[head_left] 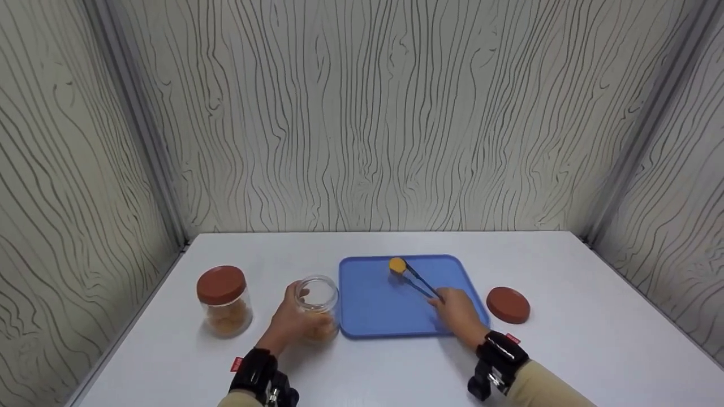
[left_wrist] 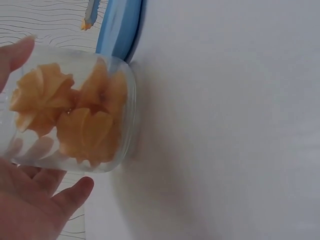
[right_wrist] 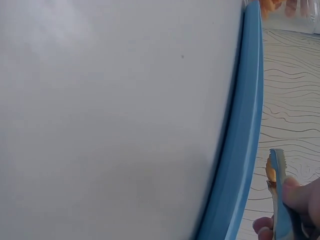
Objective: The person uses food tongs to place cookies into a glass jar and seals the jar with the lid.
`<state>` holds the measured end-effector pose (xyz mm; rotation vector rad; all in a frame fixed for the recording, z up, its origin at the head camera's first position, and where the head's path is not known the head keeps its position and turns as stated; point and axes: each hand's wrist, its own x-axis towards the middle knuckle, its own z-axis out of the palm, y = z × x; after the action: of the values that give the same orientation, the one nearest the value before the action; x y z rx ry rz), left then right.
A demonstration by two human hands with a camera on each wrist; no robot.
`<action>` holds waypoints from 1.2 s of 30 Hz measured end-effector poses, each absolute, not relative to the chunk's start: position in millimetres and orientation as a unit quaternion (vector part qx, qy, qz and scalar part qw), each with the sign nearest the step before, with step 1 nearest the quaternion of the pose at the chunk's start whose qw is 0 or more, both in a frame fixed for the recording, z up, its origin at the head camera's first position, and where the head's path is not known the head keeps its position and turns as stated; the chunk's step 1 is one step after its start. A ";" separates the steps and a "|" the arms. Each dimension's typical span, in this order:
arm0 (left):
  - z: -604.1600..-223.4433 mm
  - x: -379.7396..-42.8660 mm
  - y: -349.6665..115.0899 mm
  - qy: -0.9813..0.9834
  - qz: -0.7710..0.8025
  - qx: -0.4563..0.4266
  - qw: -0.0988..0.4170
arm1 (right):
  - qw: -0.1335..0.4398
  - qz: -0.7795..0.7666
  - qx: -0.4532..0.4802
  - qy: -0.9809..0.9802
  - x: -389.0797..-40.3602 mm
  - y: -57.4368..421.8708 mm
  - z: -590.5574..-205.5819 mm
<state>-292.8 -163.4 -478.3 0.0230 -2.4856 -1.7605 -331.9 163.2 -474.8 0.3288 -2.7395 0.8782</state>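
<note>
My right hand (head_left: 457, 314) grips a pair of tongs (head_left: 421, 284) over the blue tray (head_left: 373, 316). Between the tong tips is one round orange-yellow cookie (head_left: 397, 265), above the tray's far part. My left hand (head_left: 292, 317) is curled round a clear open jar (head_left: 318, 294) that stands on the table against the tray's left side. Inside it, several ridged, flower-shaped cookies (left_wrist: 85, 132) show through the wall in the left wrist view. The right wrist view shows the tongs (right_wrist: 280, 200) pinched between thumb and fingers, a bit of cookie at their tips.
A second clear jar (head_left: 229, 316) with cookies and a red-brown lid (head_left: 220, 285) on top stands at the left. Another red-brown lid (head_left: 508, 305) lies right of the tray. The white table (head_left: 396, 373) is bounded by wood-patterned panels (head_left: 362, 124) behind and at both sides.
</note>
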 end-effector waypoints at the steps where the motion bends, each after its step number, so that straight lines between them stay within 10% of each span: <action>1: -478.2 -292.8 -163.5 -0.816 -0.576 0.008 0.047 | 0.121 0.303 0.111 -0.939 -329.7 163.5 -474.7; 36: -470.0 -287.9 -162.9 -0.821 -0.570 0.013 0.030 | 0.137 0.315 0.150 -0.927 -285.0 174.7 -442.6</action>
<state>-287.9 -162.9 -470.0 0.0411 -2.5299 -1.7583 -285.0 174.7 -442.6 0.4347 -2.6833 0.9122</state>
